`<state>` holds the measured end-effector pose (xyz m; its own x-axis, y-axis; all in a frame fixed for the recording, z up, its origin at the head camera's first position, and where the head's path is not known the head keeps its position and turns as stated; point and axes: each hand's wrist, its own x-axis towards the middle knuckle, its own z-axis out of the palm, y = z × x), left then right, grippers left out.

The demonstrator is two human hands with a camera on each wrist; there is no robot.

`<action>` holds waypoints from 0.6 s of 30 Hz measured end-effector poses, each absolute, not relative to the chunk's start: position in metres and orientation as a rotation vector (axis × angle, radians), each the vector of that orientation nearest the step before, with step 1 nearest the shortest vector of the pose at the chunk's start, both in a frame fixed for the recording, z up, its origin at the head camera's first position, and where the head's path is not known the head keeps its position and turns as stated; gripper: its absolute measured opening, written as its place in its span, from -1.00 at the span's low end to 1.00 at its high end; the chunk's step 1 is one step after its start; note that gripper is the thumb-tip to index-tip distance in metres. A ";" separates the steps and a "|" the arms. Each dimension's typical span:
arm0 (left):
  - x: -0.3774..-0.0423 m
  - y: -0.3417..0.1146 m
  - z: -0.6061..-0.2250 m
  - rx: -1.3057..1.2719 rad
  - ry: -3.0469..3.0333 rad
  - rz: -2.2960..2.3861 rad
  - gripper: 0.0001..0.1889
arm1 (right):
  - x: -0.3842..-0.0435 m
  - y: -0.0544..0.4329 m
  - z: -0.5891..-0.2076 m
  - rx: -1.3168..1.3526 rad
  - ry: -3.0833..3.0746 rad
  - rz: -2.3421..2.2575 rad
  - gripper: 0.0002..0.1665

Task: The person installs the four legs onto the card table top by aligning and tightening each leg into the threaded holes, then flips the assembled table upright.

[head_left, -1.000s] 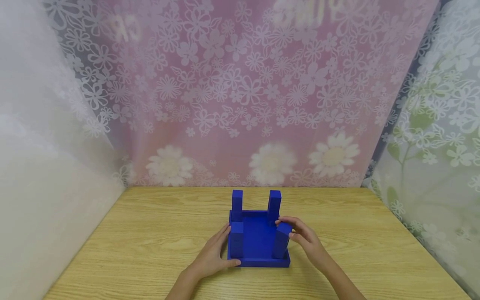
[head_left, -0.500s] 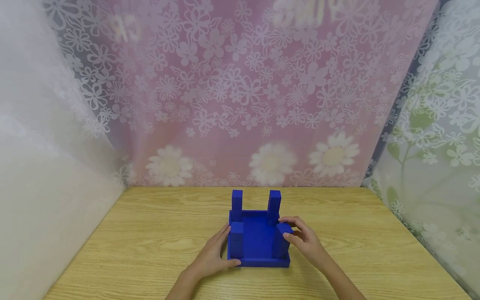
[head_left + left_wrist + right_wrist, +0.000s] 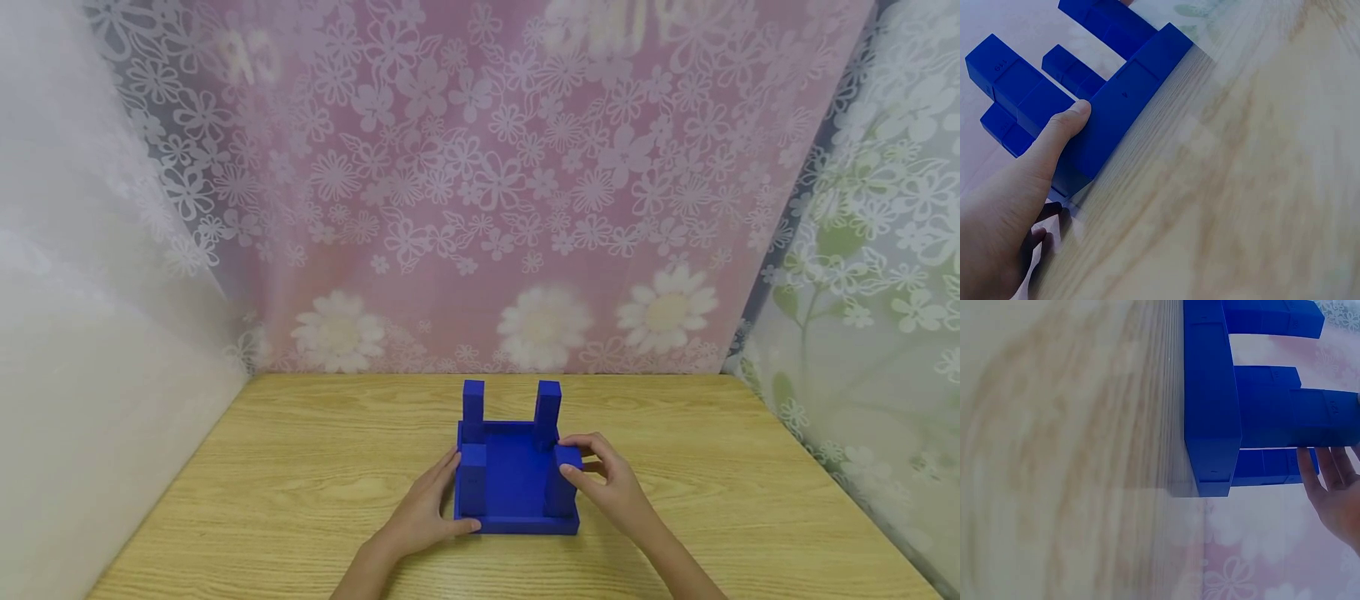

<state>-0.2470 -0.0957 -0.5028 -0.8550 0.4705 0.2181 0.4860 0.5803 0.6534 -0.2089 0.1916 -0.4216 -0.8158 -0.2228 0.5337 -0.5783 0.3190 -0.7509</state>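
Note:
A shallow blue tray [image 3: 528, 526] lies on the table with a square blue post standing in each corner. My left hand [image 3: 422, 514] grips the tray's near left corner; its thumb presses the front wall [image 3: 1125, 97] while the fingers lie along the left side. At the near right corner, my right hand [image 3: 618, 490] pinches the top of the near right post [image 3: 561, 497] between thumb and fingers. Small raised or engraved marks show on that post [image 3: 1325, 415] in the right wrist view. The near left post [image 3: 473, 483], far left post [image 3: 473, 408] and far right post [image 3: 548, 408] stand untouched.
The wood-grain table [image 3: 315, 450] extends around the tray on all sides. Behind it hangs a pink flowered curtain [image 3: 450, 208]. A pale sheet [image 3: 90, 333] closes off the left, and a flowered sheet [image 3: 877, 333] the right.
My right thumb has slid left onto the near face of the near right post, whose top has turned and shifted slightly left. My left hand and the tray stay in place.

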 end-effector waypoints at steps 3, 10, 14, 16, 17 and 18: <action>-0.247 -0.095 -0.503 -0.841 -2.771 -1.152 0.11 | -0.203 0.187 -0.412 0.704 -2.248 1.464 -0.69; -0.247 -0.094 -0.500 -0.860 -2.764 -1.133 0.09 | -0.194 0.179 -0.400 0.616 -2.260 1.388 -0.71; -0.246 -0.094 -0.499 -0.860 -2.774 -1.128 0.08 | -0.194 0.178 -0.400 0.597 -2.249 1.357 -0.71; -0.246 -0.094 -0.499 -0.858 -2.779 -1.113 0.08 | -0.194 0.177 -0.399 0.591 -2.249 1.341 -0.71; -0.246 -0.094 -0.499 -0.857 -2.783 -1.106 0.09 | -0.193 0.177 -0.399 0.587 -2.252 1.335 -0.72; -0.246 -0.094 -0.500 -0.855 -2.786 -1.098 0.09 | -0.193 0.177 -0.399 0.584 -2.255 1.332 -0.72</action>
